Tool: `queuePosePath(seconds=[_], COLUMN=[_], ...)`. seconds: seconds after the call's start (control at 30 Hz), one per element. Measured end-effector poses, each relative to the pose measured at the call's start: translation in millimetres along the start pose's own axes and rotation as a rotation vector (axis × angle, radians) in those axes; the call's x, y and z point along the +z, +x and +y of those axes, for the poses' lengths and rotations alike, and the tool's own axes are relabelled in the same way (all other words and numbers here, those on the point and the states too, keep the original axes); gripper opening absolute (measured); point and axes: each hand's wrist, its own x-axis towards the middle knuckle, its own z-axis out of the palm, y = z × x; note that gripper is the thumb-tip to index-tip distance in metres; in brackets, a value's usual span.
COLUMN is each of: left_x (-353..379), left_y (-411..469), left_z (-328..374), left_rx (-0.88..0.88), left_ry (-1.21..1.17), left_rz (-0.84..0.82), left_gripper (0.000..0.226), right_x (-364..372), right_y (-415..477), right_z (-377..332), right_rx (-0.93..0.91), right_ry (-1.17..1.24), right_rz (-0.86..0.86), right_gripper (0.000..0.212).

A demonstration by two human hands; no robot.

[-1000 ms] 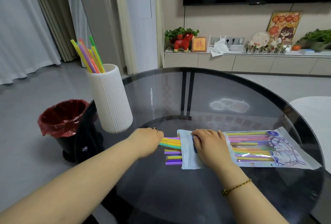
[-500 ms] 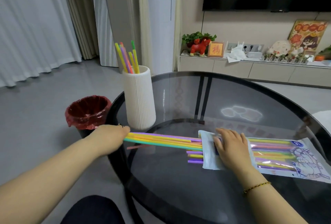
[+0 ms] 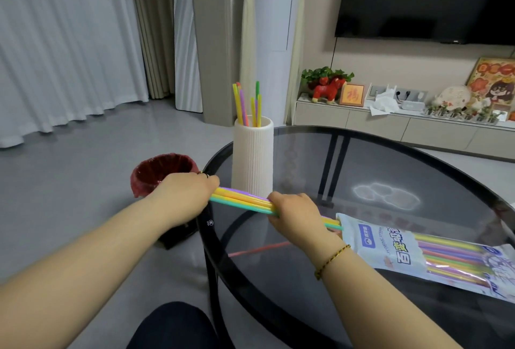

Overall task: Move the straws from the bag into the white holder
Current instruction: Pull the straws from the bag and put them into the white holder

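A bundle of straws (image 3: 241,200), yellow, purple and teal, runs almost level above the left part of the round glass table (image 3: 362,164), held at two places. The left hand (image 3: 182,195) grips the bundle's left end just over the table's left edge. Its fingers are curled round the straws, so that the tips of the straws are hidden inside the fist. The right hand (image 3: 295,216) is curled over the bundle further right, knuckles up. The straws pass under its fingers and come out again on its wrist side. A gold bracelet (image 3: 331,261) sits on that wrist.

The bundle's right ends reach the open mouth of the bag (image 3: 390,248); whether they are inside it or just clear of it cannot be told. The bag lies flat toward the table's right edge, and more loose straws (image 3: 451,256) show through its clear part.

The white holder (image 3: 253,159) stands upright near the table's far-left edge, just beyond the bundle, between the two hands. Several standing straws (image 3: 245,106) stick out of its top. A single pink straw (image 3: 256,249) shows in the near-left part of the glass, on it or beneath it, I cannot tell which. A bin with a red liner (image 3: 158,173) stands on the floor just left of the table.
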Motion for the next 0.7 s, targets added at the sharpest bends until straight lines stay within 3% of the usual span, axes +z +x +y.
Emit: queuePosePath(seconds=[0.03, 0.13, 0.2, 0.3, 0.37, 0.4, 0.47, 0.5, 0.57, 0.63, 0.7], left_x=[-2.9, -9.1, -6.3, -4.4, -9.4, -14.8, -27.7, -35.5, -52.7, -64.0, -71.6], left_y=[-2.9, -8.2, -10.7, -14.5, -12.0, -7.5, 7.3, 15.6, 29.1, 38.2, 41.8], left_z=[-0.9, -5.6, -6.0, 7.6, 24.6, 32.8, 46.6, 53.1, 62.5, 69.5, 75.4], left_rx=[0.003, 0.109, 0.053, -0.083, -0.210, -0.234, -0.186, -0.154, -0.100, -0.080, -0.065], left_ry=[0.007, 0.010, -0.179, -0.576, -1.030, -1.282, -1.686, -1.825, -1.969, -1.926, -1.895], left_rz=[0.049, 0.501, 0.746, 0.922, 0.794, 0.621, 0.316, 0.255, 0.257, 0.302, 0.320], left_gripper=[0.014, 0.041, 0.059, 0.055, 0.059, 0.067, 0.076, 0.069, 0.037, 0.013, 0.014], right_x=[-1.4, -2.5, -0.9, -4.4, -11.3, -14.2, -18.6, -19.9, -20.2, -22.5, -27.0], right_y=[1.2, 4.0, 5.3, 6.4, 6.2, 5.4, 3.2, 2.1, 1.5, 2.4, 2.7], right_z=[-2.7, -4.9, -2.4, 1.2, -1.3, -4.9, -15.1, -20.3, -29.6, -34.6, -33.9], right_rx=[0.009, 0.032, 0.109, 0.270, 0.323, 0.311, 0.245, 0.218, 0.194, 0.190, 0.202], right_ry=[0.006, 0.089, 0.213, 0.648, 0.921, 1.004, 1.100, 1.118, 1.124, 1.140, 1.169], right_rz=[-0.013, -0.037, -0.008, 0.087, 0.140, 0.139, 0.103, 0.076, 0.045, 0.054, 0.080], right_gripper=[0.019, 0.002, 0.012, 0.015, 0.020, 0.022, 0.025, 0.026, 0.030, 0.032, 0.031])
